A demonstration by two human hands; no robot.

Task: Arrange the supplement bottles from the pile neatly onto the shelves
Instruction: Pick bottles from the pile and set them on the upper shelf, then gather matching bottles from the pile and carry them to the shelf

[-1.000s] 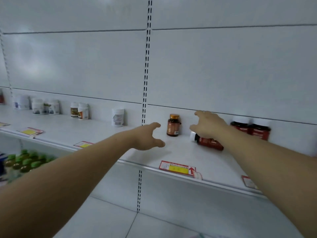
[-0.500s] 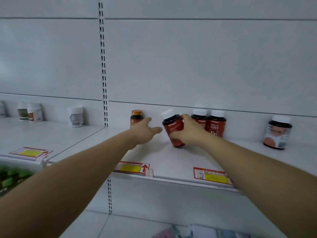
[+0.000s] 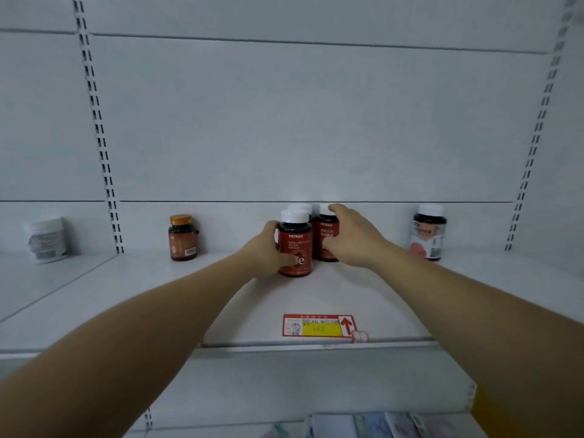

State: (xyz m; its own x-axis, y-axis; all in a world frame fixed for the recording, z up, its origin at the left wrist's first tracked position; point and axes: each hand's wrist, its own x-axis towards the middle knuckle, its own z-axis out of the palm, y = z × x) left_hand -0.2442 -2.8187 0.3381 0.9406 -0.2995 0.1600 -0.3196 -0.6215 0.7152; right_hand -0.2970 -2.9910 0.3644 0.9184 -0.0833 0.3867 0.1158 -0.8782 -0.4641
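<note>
Shelf (image 3: 316, 295): white painted metal, smooth, soft satin sheen. Back panel (image 3: 316, 121): same white finish, matt. Slotted upright (image 3: 104, 159): metal, painted white. Front red bottle (image 3: 295, 248): glossy plastic, slick red label, smooth white plastic cap. Rear red bottle (image 3: 325, 230): same glossy plastic, shiny label. Amber bottle (image 3: 182, 238): translucent brown plastic, glossy; orange cap, faint shine. Dark bottle (image 3: 429, 232): shiny dark plastic, paper-like label, white cap. White tub (image 3: 47, 238): matt plastic, blurred. Price tag (image 3: 317, 325): printed paper, slight gloss.
</note>
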